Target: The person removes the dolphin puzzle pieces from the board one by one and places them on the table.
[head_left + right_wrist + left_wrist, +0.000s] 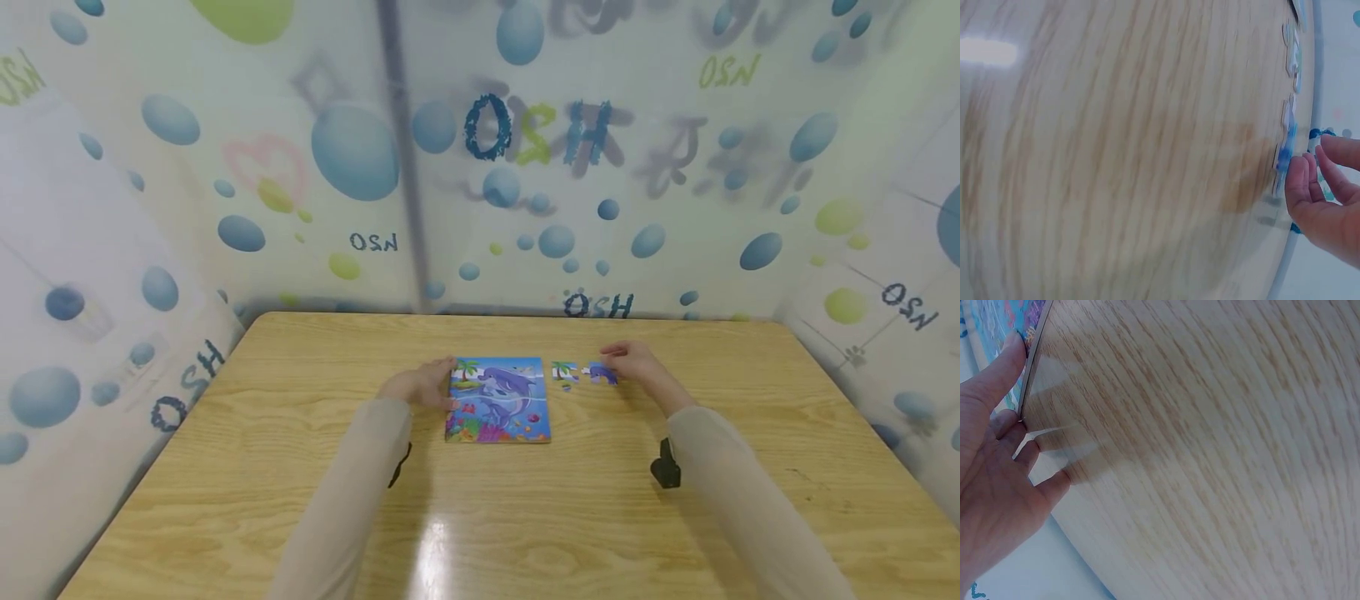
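Observation:
A square jigsaw puzzle board with a dolphin picture lies on the wooden table. My left hand grips its left edge. In the left wrist view the thumb lies over the picture, while other fingers bend at the board's side. Right of the board are joined puzzle pieces with a palm tree, and beside them pieces with a purple dolphin. My right hand is over the far right end of the dolphin pieces, its fingertips close to them and loosely bent.
The wooden table reaches back to a patterned curtain with blue and green spots. More curtain stands along both sides. Black straps show at my wrists.

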`<move>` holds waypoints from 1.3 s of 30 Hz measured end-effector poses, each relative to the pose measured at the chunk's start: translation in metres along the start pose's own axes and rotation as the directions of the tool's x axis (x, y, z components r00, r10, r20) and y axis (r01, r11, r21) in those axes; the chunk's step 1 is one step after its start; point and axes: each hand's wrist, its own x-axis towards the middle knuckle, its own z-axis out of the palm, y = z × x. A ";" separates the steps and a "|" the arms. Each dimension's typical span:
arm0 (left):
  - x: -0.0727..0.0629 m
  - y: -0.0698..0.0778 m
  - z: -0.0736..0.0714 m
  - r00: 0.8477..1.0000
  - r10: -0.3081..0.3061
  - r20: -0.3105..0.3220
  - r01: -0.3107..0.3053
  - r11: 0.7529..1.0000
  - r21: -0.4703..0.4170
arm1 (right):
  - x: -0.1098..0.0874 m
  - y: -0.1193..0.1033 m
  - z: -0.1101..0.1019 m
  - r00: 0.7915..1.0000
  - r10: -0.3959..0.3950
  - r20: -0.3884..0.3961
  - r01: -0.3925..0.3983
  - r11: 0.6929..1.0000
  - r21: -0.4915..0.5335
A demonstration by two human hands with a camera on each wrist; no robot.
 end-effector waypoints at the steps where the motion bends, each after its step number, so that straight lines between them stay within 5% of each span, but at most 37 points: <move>1: 0.000 0.000 0.000 1.000 0.002 0.000 -0.002 1.000 0.001 | 0.000 -0.002 0.001 1.000 -0.005 0.005 0.005 1.000 0.006; 12: -0.002 0.002 0.000 1.000 -0.004 -0.002 0.004 1.000 -0.017 | 0.003 -0.024 0.023 0.996 -0.078 0.046 0.081 0.995 -0.059; 25: -0.002 0.001 0.001 1.000 0.009 -0.003 -0.009 1.000 -0.013 | 0.001 -0.057 0.055 0.967 -0.194 0.163 0.207 0.976 -0.070; 29: -0.003 0.001 0.001 1.000 0.019 -0.005 -0.019 1.000 -0.014 | 0.015 -0.053 0.066 0.973 -0.183 0.142 0.195 0.978 -0.076; 30: -0.003 0.001 0.001 1.000 0.022 -0.007 -0.023 1.000 -0.015 | 0.030 -0.042 0.069 0.963 -0.232 0.135 0.242 0.968 -0.064; 35: -0.003 0.002 0.001 1.000 0.014 -0.012 -0.015 1.000 -0.021 | 0.037 -0.044 0.080 0.977 -0.170 0.128 0.193 0.960 -0.203; 37: -0.002 0.001 0.001 1.000 0.011 -0.009 -0.011 1.000 -0.017 | 0.019 -0.060 0.081 0.985 -0.108 0.134 0.143 0.947 -0.288; 39: -0.002 0.000 0.001 1.000 0.007 -0.005 -0.007 1.000 -0.022 | 0.009 -0.067 0.081 0.980 -0.135 0.145 0.177 0.926 -0.334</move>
